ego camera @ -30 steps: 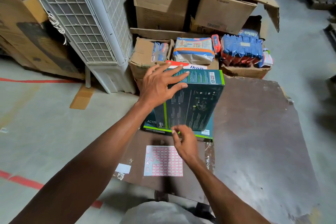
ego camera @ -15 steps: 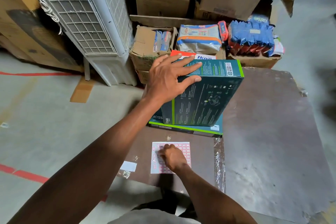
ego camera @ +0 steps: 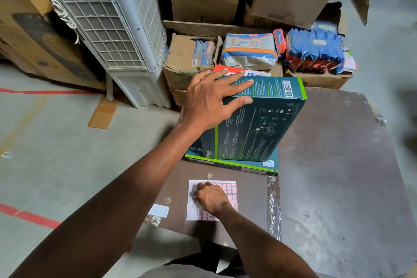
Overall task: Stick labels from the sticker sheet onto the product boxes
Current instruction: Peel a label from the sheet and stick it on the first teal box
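left hand (ego camera: 208, 99) steadying glossy rectangular box (ego camera: 255, 124), gridded sticker sheet (ego camera: 228, 189)

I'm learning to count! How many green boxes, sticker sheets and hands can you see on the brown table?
Green boxes: 2, the upright box and the flat box under it.
Sticker sheets: 1, the sticker sheet.
Hands: 2, the left hand on the upright box and the right hand on the sheet.
Total: 5.

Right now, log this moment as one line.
left hand: steadies upright green box | right hand: fingers curled on sticker sheet, picking label | stage: label not yet on box
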### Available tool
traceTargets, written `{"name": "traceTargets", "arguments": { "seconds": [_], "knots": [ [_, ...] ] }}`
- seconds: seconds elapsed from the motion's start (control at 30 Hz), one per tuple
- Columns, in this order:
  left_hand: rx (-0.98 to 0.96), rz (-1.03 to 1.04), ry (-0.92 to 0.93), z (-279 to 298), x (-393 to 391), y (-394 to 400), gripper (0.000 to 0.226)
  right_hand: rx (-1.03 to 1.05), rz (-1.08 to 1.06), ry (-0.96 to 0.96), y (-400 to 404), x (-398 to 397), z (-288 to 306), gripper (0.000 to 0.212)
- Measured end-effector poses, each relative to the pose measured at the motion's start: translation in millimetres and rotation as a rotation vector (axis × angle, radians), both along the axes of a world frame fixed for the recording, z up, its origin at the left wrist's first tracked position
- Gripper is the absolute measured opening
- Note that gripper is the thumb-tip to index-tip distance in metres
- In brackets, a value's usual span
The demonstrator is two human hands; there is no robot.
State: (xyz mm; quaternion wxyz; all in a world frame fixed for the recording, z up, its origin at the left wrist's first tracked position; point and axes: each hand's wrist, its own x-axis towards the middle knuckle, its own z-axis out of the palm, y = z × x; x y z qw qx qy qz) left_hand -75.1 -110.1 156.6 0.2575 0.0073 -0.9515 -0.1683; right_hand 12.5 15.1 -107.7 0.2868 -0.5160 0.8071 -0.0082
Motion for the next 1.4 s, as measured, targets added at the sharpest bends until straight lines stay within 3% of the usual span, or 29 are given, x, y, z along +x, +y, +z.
{"name": "traceTargets", "arguments": {
  "seconds": [0.33,0.57,0.73,0.87,1.03,1.17,1.4],
  "knots": [
    [0.002,0.006,-0.016,1,-3,-1,0.041,0.003,0.036,0.026,-3,-1,6,0.042],
    [-0.003,0.002,-0.034,1,-2,-3,0.042,-0.102,-0.139,-0.093,8,-2,11,0.028],
    [-0.011,-0.019,-0.038,2,-1,-4,0.041,-0.398,-0.546,-0.346,22,-6,43,0.006],
    [-0.037,-0.042,-0.006,-2,2,-7,0.04,-0.741,-0.862,-0.469,40,-30,118,0.004],
    [-0.035,-0.035,-0.02,-3,4,-5,0.041,-1.059,-0.861,-0.248,64,-71,222,0.005],
    [-0.036,-0.039,-0.03,-1,6,-6,0.041,-1.184,-0.878,-0.143,71,-88,277,0.005],
    [-0.036,-0.058,-0.054,0,11,-5,0.043,-0.992,-0.865,0.042,65,-109,289,0.009]
  ]
}}
